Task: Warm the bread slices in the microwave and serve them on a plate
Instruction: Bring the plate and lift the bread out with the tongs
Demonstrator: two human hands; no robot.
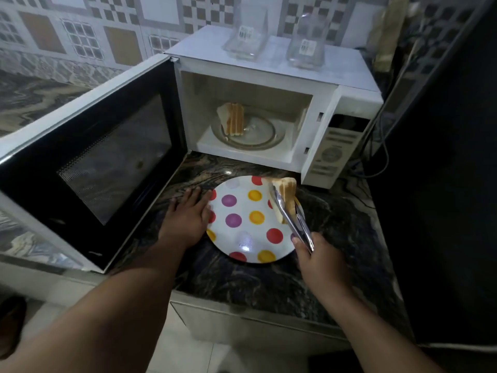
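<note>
- Right hand (320, 258) squeezes metal tongs (291, 216), which clamp a few bread slices (285, 193) on edge over the dotted plate (242, 238); more slices (233, 119) wait in the open microwave (269, 109)
- Left hand (188, 215) lies flat, fingers straight, touching the plate's rim
- Risk: loosening the squeeze early could topple slices past the rim onto the counter (336, 219)

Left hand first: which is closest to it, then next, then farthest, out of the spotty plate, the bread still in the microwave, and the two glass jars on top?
From the left hand in the head view:
1. Spotty plate, touching its fingers on the counter.
2. Bread in the microwave, standing on the turntable, further back.
3. Glass jars on top of the microwave, farthest.
</note>
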